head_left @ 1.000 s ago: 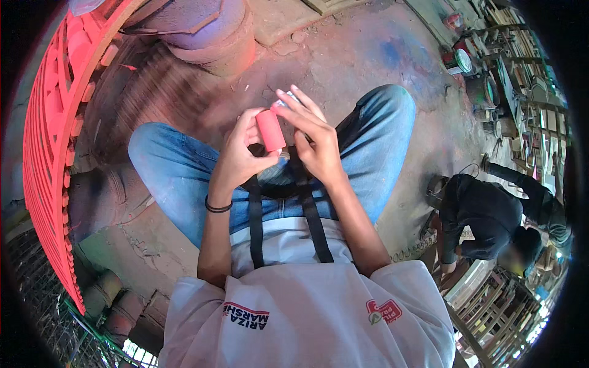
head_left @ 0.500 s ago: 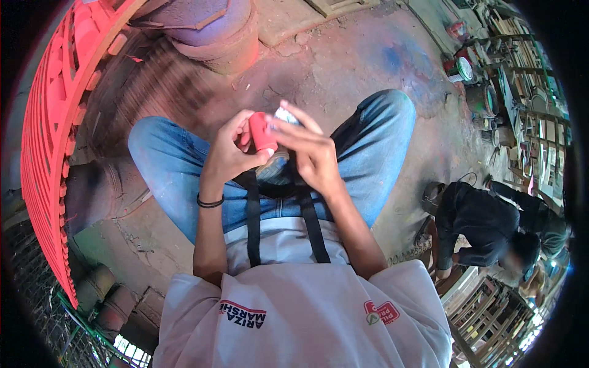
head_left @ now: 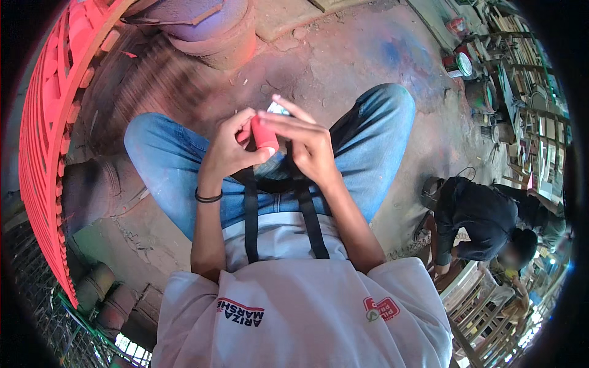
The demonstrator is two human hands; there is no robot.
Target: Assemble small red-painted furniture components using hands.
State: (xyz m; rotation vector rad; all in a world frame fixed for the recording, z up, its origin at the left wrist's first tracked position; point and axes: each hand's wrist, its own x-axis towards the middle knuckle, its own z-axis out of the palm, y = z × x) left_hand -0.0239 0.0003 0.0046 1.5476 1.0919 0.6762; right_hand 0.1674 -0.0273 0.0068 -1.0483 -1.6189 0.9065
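My left hand point(head_left: 234, 144) is closed around a small red cylinder point(head_left: 264, 134) with a pale lower end, held above my lap. Its thumb presses near that end and its fingers curl behind. My right hand point(head_left: 311, 144) lies against the cylinder's right side, its fingers stretched across the top. Between those fingers shows a small whitish piece point(head_left: 278, 109), bright and partly covered, so its kind is unclear. A black band circles my left wrist.
A bright red slatted rack point(head_left: 52, 122) curves along the left. Large round pots point(head_left: 211, 46) stand ahead, and paint cans point(head_left: 458, 65) line the right. Two people in dark clothes point(head_left: 478, 214) bend over at the right, beside wooden racks.
My right fingers have shifted slightly left and up across the red cylinder. My left hand keeps its hold. The people at the right have moved a little.
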